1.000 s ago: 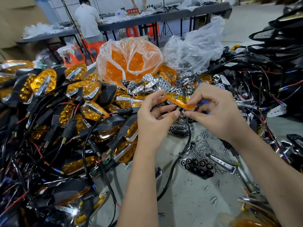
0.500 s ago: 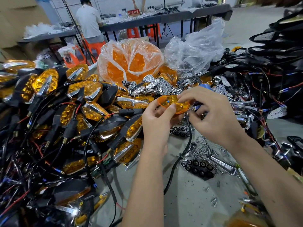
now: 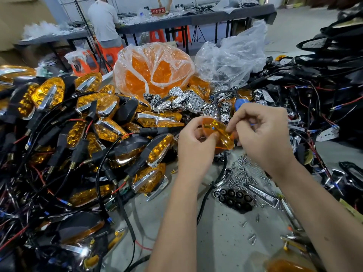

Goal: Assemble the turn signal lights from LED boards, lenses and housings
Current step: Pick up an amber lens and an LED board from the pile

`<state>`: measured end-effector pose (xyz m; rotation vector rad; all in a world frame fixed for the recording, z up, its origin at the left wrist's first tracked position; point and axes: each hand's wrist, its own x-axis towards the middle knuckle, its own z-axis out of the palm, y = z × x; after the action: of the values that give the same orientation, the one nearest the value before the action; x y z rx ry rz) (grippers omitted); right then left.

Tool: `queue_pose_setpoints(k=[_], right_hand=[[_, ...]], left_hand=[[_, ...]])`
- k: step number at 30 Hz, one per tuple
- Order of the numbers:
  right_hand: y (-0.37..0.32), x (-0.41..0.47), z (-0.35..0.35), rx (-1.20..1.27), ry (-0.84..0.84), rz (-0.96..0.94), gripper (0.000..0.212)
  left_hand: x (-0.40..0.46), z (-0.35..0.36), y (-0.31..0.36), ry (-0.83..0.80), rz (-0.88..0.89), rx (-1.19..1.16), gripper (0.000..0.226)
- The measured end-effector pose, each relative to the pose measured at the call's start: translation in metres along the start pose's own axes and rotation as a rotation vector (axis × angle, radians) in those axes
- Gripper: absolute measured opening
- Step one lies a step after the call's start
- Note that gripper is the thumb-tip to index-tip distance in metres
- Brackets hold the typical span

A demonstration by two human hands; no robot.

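The head view looks down at two bare hands that meet above a grey work surface [image 3: 225,232]. Between them is one orange lens [image 3: 219,132], held in the air over the middle of the surface, tilted, with its lower end pointing to the right and down. A small blue dot shows through the lens. The left hand [image 3: 196,142] holds the left part of the lens, with the thumb and the curled fingers closed around its edge. The right hand [image 3: 263,134] holds the right part, with its fingers bent and pinching the lens from above. A black cable [image 3: 212,185] hangs down under the hands and curves toward the near edge.

To the left lies a big pile of finished lights [image 3: 78,122] with orange lenses, black housings and red and black wires. Behind the hands stands a clear bag full of orange lenses [image 3: 153,69], and beside it, to the right, a second clear bag [image 3: 231,59]. Shiny silver reflector pieces [image 3: 188,101] lie just in front of the bags. Small screws [image 3: 247,171] are spread on the surface under the right wrist, near a black part with round holes [image 3: 233,199]. In the background, a person in a white shirt [image 3: 103,20] stands at a long table.
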<state>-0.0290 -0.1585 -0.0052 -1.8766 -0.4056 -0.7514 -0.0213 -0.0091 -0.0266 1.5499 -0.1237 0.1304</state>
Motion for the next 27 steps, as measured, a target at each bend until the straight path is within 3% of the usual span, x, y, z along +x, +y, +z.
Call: queue_pose_setpoints(k=[4, 7, 11, 14, 18, 23, 27], right_hand=[[0.004, 0.007, -0.010, -0.082, -0.164, 0.067, 0.011], [0.010, 0.007, -0.015, -0.172, -0.370, 0.089, 0.008], [0.020, 0.008, -0.018, -0.226, -0.328, 0.154, 0.011], [0.024, 0.010, -0.020, -0.262, -0.380, 0.211, 0.013], [0.024, 0.008, -0.019, -0.297, -0.495, 0.223, 0.018], [0.022, 0.008, -0.020, -0.364, -0.479, 0.184, 0.014], [0.020, 0.008, -0.020, -0.422, -0.462, 0.196, 0.013]], left_hand=[[-0.003, 0.005, -0.001, -0.178, 0.025, 0.218, 0.027], [-0.005, 0.010, -0.005, -0.183, 0.060, 0.373, 0.024], [-0.011, 0.008, -0.003, -0.242, 0.041, 0.395, 0.017], [-0.007, -0.004, -0.005, -0.279, 0.120, 0.551, 0.007], [-0.007, -0.016, -0.007, -0.311, 0.135, 0.675, 0.025], [-0.002, -0.019, -0.007, -0.191, 0.147, 0.745, 0.011], [-0.001, -0.022, -0.007, -0.090, 0.113, 0.821, 0.022]])
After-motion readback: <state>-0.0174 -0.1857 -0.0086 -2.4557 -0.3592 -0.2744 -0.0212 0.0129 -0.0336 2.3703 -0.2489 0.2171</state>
